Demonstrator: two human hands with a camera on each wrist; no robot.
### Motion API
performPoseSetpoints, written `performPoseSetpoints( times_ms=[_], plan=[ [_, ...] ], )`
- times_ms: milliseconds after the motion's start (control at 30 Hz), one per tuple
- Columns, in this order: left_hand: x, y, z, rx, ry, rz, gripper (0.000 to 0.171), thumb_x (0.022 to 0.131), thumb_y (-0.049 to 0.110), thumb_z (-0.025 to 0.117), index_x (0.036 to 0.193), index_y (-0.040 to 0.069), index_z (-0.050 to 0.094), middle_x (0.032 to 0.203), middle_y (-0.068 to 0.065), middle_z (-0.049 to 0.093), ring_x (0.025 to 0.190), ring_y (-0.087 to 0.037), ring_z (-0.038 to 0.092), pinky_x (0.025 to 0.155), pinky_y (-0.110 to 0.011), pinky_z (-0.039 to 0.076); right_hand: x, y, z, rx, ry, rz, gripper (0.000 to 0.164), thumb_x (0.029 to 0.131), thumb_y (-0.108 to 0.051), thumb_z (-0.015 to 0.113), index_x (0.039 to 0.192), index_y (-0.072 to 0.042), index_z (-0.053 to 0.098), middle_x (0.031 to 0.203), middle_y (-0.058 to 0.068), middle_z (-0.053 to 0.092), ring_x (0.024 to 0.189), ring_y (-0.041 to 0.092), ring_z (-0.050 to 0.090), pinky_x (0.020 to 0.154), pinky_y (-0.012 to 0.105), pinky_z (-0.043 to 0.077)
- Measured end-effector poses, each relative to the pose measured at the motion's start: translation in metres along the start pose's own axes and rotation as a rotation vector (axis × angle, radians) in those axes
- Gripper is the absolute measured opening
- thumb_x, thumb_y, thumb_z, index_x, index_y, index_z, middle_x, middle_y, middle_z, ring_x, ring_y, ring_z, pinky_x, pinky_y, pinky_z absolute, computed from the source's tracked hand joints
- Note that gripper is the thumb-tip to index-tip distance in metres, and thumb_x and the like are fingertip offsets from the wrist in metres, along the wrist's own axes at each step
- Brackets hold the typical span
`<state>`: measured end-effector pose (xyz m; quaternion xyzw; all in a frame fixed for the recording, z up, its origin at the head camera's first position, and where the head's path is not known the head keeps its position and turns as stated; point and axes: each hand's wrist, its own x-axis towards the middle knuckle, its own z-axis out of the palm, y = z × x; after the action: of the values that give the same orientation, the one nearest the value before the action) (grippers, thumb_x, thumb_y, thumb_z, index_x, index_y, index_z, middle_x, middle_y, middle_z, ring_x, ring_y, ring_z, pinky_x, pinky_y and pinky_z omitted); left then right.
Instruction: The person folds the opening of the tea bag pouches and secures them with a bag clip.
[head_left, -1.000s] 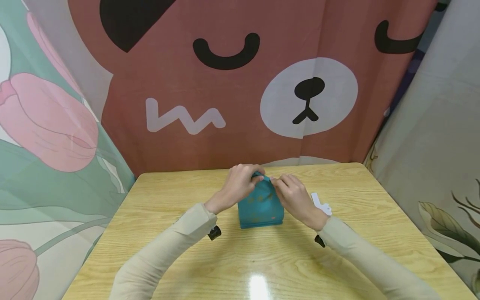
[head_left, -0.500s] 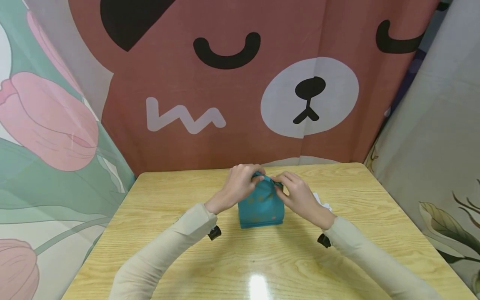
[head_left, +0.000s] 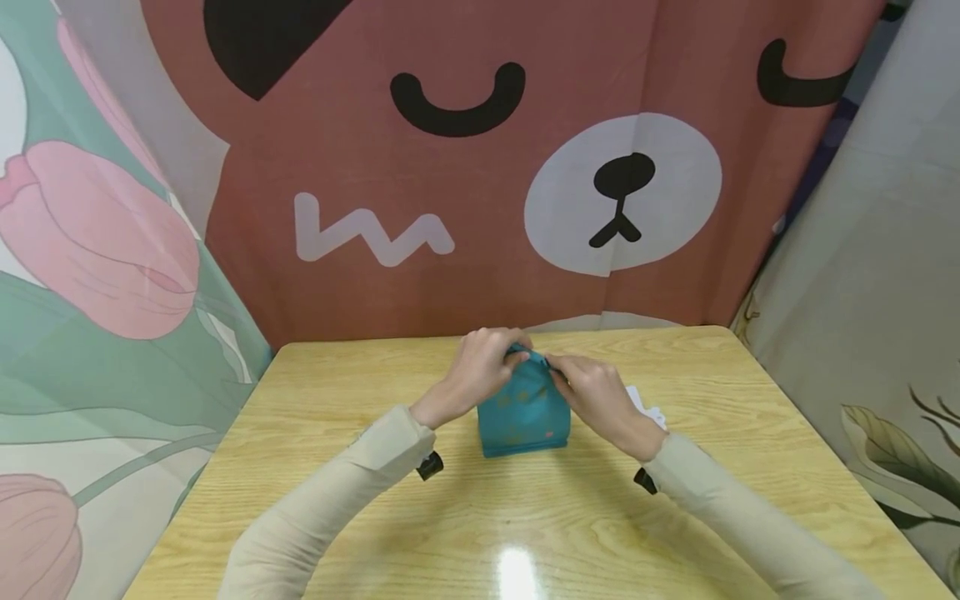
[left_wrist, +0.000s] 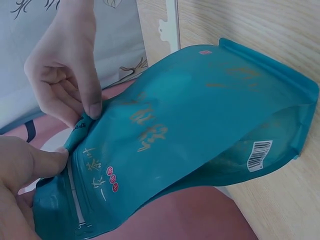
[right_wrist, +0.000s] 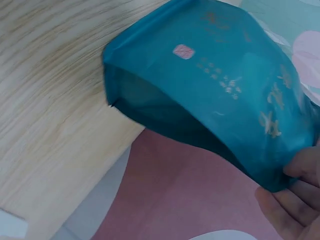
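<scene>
A teal stand-up tea pouch (head_left: pixel 522 417) with gold lettering stands upright on the table, its top edge between both hands. My left hand (head_left: pixel 483 367) pinches the left part of that edge, thumb in front. At the right end, my right hand (head_left: pixel 596 396) pinches the top edge between thumb and fingers. The left wrist view shows the pouch (left_wrist: pixel 175 115) from the side, with a barcode (left_wrist: pixel 259 155) on its gusset and a pale strip across it near the top. In the right wrist view, the right fingers (right_wrist: pixel 292 205) grip the pouch's top corner.
A white flat item with a wavy end (head_left: pixel 648 408) lies on the table just right of the right hand, partly hidden by it. The wooden table (head_left: pixel 375 533) reaches back to a curtain (head_left: pixel 480 292) printed with a bear. Patterned curtains hang on both sides.
My right hand shifted slightly right along the pouch's top edge, its fingers parted around a dark strip, then drew together again. My left hand and the pouch have stayed in place.
</scene>
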<state>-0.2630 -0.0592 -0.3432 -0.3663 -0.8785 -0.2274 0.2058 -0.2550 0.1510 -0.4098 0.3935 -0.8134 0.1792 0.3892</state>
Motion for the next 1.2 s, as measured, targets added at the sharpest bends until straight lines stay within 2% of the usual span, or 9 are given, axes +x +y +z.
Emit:
performPoseSetpoints(
  times_ms=[133, 200, 333, 400, 500, 667, 833, 967, 1200],
  plan=[
    [0.001, 0.001, -0.001, 0.005, -0.01, -0.001, 0.009, 0.094, 0.014, 0.07, 0.099, 0.008, 0.075, 0.089, -0.003, 0.073, 0.066, -0.011, 0.064, 0.056, -0.021, 0.046, -0.002, 0.001, 0.004, -0.109, 0.024, -0.076, 0.033, 0.078, 0.005, 0.079, 0.109, 0.004, 0.068, 0.096, 0.016, 0.071, 0.078, 0.029, 0.071, 0.065, 0.037, 0.058],
    [0.001, 0.001, -0.001, 0.004, -0.01, 0.002, 0.009, 0.094, 0.014, 0.07, 0.099, 0.008, 0.075, 0.089, -0.003, 0.073, 0.066, -0.01, 0.064, 0.056, -0.02, 0.046, -0.004, 0.002, 0.006, -0.154, 0.037, -0.113, 0.027, 0.084, 0.003, 0.075, 0.11, 0.005, 0.068, 0.097, 0.018, 0.07, 0.077, 0.03, 0.071, 0.065, 0.037, 0.058],
    [0.001, 0.0, -0.001, -0.011, -0.008, 0.003, 0.009, 0.094, 0.013, 0.07, 0.099, 0.008, 0.075, 0.089, -0.003, 0.073, 0.065, -0.011, 0.064, 0.057, -0.02, 0.047, -0.009, 0.002, 0.008, -0.201, 0.057, -0.16, 0.026, 0.104, -0.006, 0.048, 0.118, 0.006, 0.066, 0.099, 0.019, 0.069, 0.075, 0.03, 0.07, 0.065, 0.038, 0.058],
    [0.002, -0.001, -0.001, -0.021, -0.013, -0.005, 0.009, 0.094, 0.013, 0.07, 0.099, 0.008, 0.075, 0.09, -0.003, 0.073, 0.065, -0.011, 0.064, 0.056, -0.02, 0.047, -0.011, 0.003, 0.009, -0.207, 0.079, -0.178, 0.038, 0.108, -0.01, 0.034, 0.121, 0.007, 0.065, 0.099, 0.019, 0.069, 0.074, 0.03, 0.069, 0.064, 0.039, 0.058],
    [0.002, -0.001, -0.001, -0.025, -0.021, -0.022, 0.01, 0.094, 0.013, 0.07, 0.1, 0.008, 0.076, 0.091, -0.003, 0.074, 0.063, -0.011, 0.064, 0.055, -0.02, 0.046, -0.012, 0.003, 0.01, -0.206, 0.106, -0.198, 0.04, 0.109, -0.007, 0.03, 0.123, 0.008, 0.064, 0.1, 0.021, 0.068, 0.077, 0.031, 0.069, 0.066, 0.039, 0.058],
    [0.003, -0.002, -0.001, -0.023, -0.028, -0.04, 0.009, 0.093, 0.014, 0.071, 0.1, 0.01, 0.076, 0.092, -0.002, 0.074, 0.064, -0.01, 0.064, 0.055, -0.019, 0.046, -0.013, 0.002, 0.012, -0.186, 0.126, -0.212, 0.037, 0.108, -0.003, 0.033, 0.122, 0.01, 0.064, 0.103, 0.023, 0.066, 0.081, 0.033, 0.068, 0.069, 0.04, 0.057],
    [0.003, -0.002, -0.003, -0.03, -0.026, -0.038, 0.009, 0.093, 0.012, 0.072, 0.1, 0.009, 0.076, 0.092, -0.003, 0.074, 0.062, -0.01, 0.063, 0.054, -0.019, 0.046, -0.011, 0.004, 0.014, -0.026, 0.145, -0.127, 0.033, 0.106, -0.008, 0.043, 0.112, 0.007, 0.071, 0.101, 0.02, 0.067, 0.083, 0.033, 0.067, 0.071, 0.039, 0.057],
    [0.003, -0.001, -0.004, -0.032, -0.029, -0.045, 0.009, 0.092, 0.011, 0.072, 0.1, 0.009, 0.076, 0.092, -0.003, 0.074, 0.061, -0.01, 0.063, 0.054, -0.019, 0.045, -0.007, 0.006, 0.015, 0.117, 0.154, -0.039, 0.011, 0.091, 0.003, 0.068, 0.099, 0.005, 0.075, 0.097, 0.018, 0.067, 0.083, 0.031, 0.067, 0.07, 0.036, 0.057],
    [0.004, 0.0, -0.003, -0.033, -0.05, -0.047, 0.01, 0.093, 0.01, 0.071, 0.101, 0.006, 0.077, 0.093, -0.004, 0.074, 0.061, -0.009, 0.063, 0.055, -0.019, 0.047, 0.001, 0.008, 0.013, 0.225, 0.142, 0.089, 0.017, 0.074, 0.008, 0.082, 0.082, -0.002, 0.072, 0.085, 0.01, 0.067, 0.074, 0.022, 0.066, 0.064, 0.032, 0.055]
  ],
)
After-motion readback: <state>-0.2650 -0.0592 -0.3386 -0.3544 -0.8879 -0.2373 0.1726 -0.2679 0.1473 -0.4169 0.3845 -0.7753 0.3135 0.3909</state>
